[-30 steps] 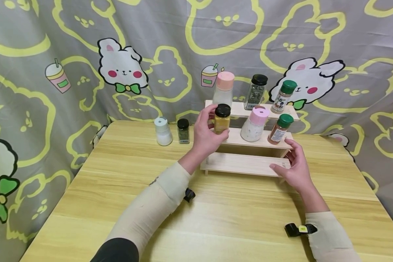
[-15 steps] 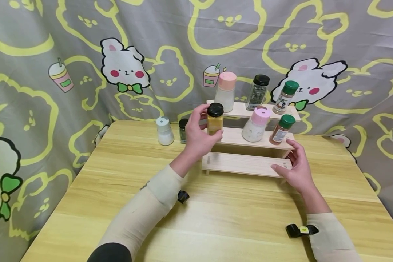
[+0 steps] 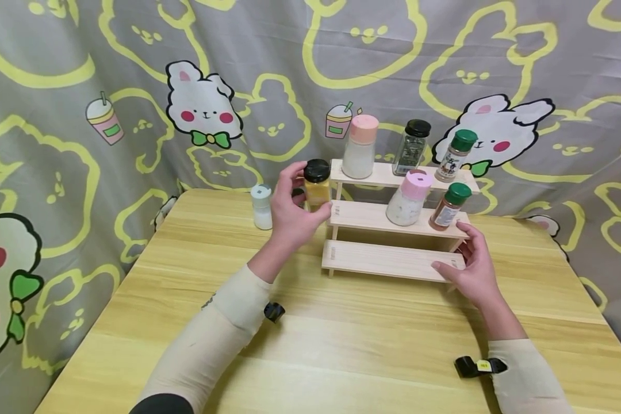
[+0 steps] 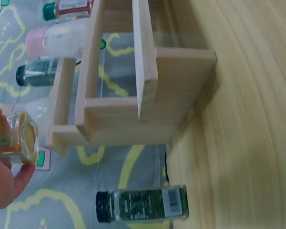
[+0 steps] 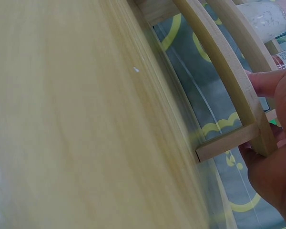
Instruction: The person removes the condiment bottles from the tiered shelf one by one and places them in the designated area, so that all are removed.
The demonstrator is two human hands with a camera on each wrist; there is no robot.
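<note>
While aloft, jar within left grip.

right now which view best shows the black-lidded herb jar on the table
The left wrist view: the black-lidded herb jar shows there from lid to base, barcode label included. In the head view, the left hand hides most of it, leaving only a small part visible. The right wrist view lacks it.

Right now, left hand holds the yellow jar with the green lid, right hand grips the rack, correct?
The lid is black, not green, as the head view shows. The left hand holds the yellow jar; the right hand grips the rack.
</note>
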